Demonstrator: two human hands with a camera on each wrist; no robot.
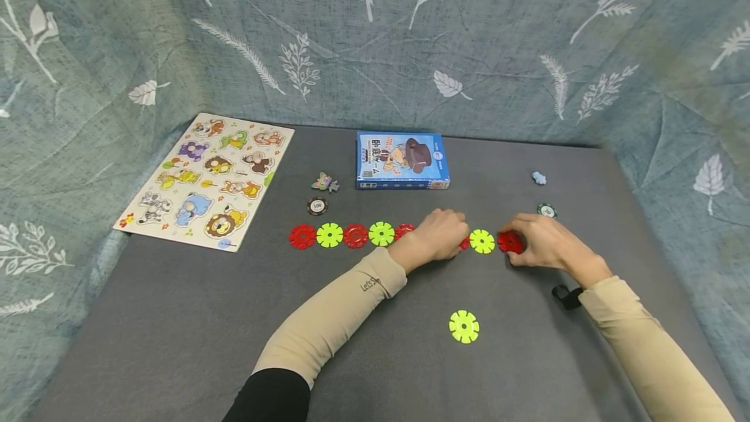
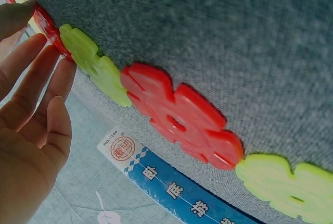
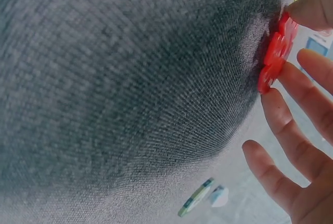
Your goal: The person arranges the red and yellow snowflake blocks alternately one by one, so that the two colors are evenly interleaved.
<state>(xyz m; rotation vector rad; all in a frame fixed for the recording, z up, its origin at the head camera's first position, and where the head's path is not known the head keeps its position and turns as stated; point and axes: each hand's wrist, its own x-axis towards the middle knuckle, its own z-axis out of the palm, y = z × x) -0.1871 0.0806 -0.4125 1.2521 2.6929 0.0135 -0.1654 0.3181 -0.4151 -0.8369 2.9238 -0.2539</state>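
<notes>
Red and yellow-green notched plastic discs lie in a row across the grey table. My left hand (image 1: 439,234) reaches over the row, hiding part of it. Its thumb and fingertips pinch a red disc (image 2: 48,30) beside a yellow-green one (image 1: 482,241). At the row's right end my right hand (image 1: 545,243) holds another red disc (image 3: 274,57) by its edges, between thumb and fingers, flat against the tabletop. Further left in the row are a yellow-green disc (image 1: 381,234) and a red disc (image 1: 355,236). A single yellow-green disc (image 1: 464,326) lies nearer the front, apart from the row.
Behind the row lies a blue card-game box (image 1: 403,160). An animal puzzle board (image 1: 205,181) is at the left. A black chip (image 1: 317,206) and a butterfly-shaped piece (image 1: 325,182) lie near the box; a green chip (image 1: 547,210) and a small light-blue piece (image 1: 538,178) are at the right.
</notes>
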